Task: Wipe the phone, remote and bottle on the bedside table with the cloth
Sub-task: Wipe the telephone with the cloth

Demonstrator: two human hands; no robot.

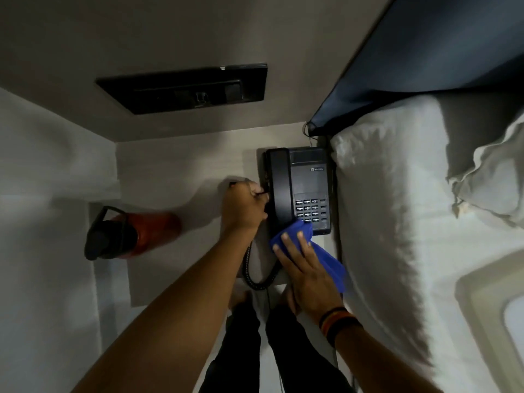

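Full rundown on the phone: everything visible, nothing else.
The phone is a black corded desk set, plastic by its look, lying flat on the bedside table beside the bed. Its handset sits cradled on the left; a keypad fills the near right part. A coiled cord loops off the near edge. The right hand presses the blue cloth on its near end with straight fingers; the left hand has curled fingers at the handset's left edge, grip unclear.

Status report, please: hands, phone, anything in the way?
Right hand flat, pressing blue cloth onto phone near keypad. Left hand curled at phone's left edge, grip unclear. Coiled cord loops below; red bottle apart at left.
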